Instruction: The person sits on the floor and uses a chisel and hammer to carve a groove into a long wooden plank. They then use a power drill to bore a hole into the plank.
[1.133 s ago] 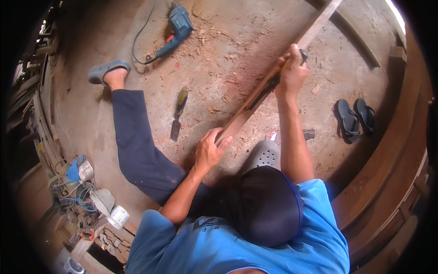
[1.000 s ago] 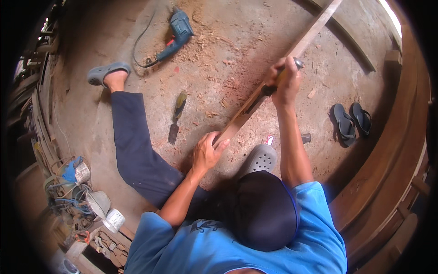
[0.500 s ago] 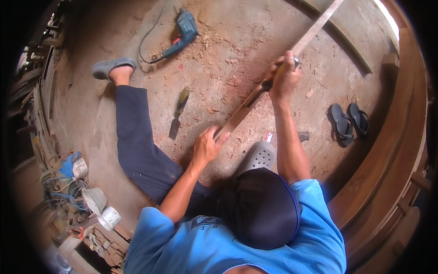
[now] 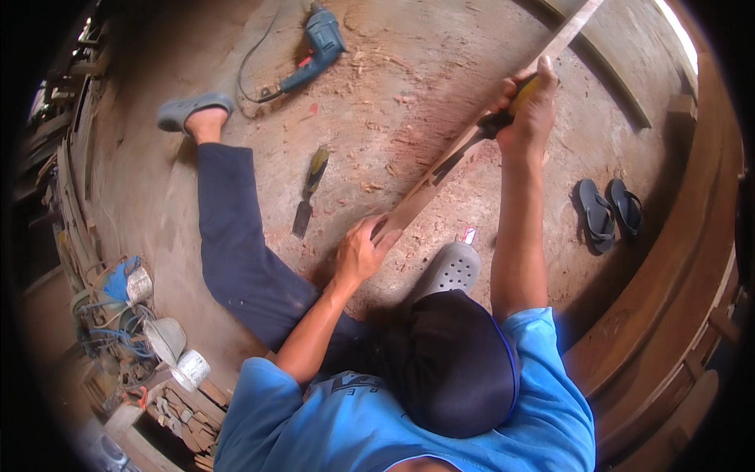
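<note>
A long, narrow strip of wood (image 4: 421,197) slants from near my lap up to the far right. Around its near end my left hand (image 4: 360,250) is closed, the thumb lying on the wood's right side. My right hand (image 4: 528,118) grips a chisel (image 4: 494,124) with a yellow and black handle, thumb up along the handle. The chisel's blade lies low along the strip, pointing toward my left hand, close to a dark slot (image 4: 448,167) in the wood. Another chisel (image 4: 312,189) with a yellowish handle rests on the floor, left of the strip.
A blue-green corded drill (image 4: 321,51) lies on the floor among wood shavings. Dark flip-flops (image 4: 595,214) sit at the right, near large curved brown boards (image 4: 668,275). A narrow beam (image 4: 605,75) lies at the far right. Cups, cables and offcuts (image 4: 149,338) crowd the lower left.
My right hand has slid the chisel up and to the right along the strip, away from my left hand. My left hand has barely moved and still grips the near end.
</note>
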Motion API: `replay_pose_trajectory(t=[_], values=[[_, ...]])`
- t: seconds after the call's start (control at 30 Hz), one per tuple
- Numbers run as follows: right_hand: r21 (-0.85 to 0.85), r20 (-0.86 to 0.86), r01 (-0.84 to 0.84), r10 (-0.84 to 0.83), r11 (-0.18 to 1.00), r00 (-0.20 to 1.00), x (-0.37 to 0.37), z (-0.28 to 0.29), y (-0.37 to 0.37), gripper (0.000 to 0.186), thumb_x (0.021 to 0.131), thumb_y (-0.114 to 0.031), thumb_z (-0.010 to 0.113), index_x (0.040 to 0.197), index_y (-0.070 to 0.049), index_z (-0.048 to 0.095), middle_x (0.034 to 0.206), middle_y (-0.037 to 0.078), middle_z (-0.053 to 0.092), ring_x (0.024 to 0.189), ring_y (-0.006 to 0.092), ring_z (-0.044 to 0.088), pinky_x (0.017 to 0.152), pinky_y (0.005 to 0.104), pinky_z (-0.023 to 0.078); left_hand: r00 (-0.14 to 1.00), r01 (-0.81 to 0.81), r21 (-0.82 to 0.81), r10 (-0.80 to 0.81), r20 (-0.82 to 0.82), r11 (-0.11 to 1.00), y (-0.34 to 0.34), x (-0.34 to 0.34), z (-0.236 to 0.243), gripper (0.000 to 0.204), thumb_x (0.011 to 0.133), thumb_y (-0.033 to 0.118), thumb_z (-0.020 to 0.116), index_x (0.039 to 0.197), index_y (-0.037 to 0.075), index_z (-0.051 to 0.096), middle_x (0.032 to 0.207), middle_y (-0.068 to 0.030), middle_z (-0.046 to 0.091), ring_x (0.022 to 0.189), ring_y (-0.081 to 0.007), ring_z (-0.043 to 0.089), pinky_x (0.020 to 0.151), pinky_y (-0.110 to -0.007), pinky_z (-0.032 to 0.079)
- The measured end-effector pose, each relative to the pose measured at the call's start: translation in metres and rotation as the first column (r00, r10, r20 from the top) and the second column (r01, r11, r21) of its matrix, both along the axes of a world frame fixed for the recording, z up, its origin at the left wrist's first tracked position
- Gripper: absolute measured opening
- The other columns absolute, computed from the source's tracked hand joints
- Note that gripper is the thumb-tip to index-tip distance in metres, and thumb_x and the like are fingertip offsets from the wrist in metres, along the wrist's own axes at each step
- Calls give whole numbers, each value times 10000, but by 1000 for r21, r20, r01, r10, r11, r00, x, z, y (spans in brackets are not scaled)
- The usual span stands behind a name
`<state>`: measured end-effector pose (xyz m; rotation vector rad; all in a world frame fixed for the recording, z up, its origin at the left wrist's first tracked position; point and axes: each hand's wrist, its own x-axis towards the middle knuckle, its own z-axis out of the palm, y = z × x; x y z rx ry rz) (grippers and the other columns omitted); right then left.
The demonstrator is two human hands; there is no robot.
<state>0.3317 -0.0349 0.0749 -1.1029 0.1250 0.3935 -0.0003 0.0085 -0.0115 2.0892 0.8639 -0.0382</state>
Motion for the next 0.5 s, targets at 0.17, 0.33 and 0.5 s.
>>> replay_pose_trajectory(t=[0.17, 0.33, 0.5], values=[[35, 68, -107, 104, 994, 992, -2, 21, -21, 442, 957, -481, 684, 872, -75, 535, 642, 61, 551, 506, 143, 528, 464, 283, 443, 1000, -21, -79, 20, -12, 997, 4, 2, -2, 541, 943, 434, 719, 1238, -16, 667, 1190, -237, 701, 1129, -429, 653, 982, -469, 507], [26, 93, 27, -29, 999, 995, -20, 12, -39, 449, 963, -471, 687, 870, -63, 523, 639, 67, 542, 503, 142, 514, 466, 282, 438, 1000, -5, -118, 2, -26, 993, 8, 2, -5, 554, 948, 453, 713, 1265, 3, 654, 1220, -230, 692, 1142, -425, 647, 989, -463, 505], [77, 170, 21, -34, 997, 985, -33, 7, -25, 412, 978, -424, 690, 874, -58, 533, 643, 60, 564, 510, 138, 545, 459, 275, 453, 1000, 20, -137, -23, -16, 990, 10, 3, -5, 539, 941, 431, 734, 1264, 9, 645, 1193, -223, 696, 1112, -425, 654, 948, -465, 520]])
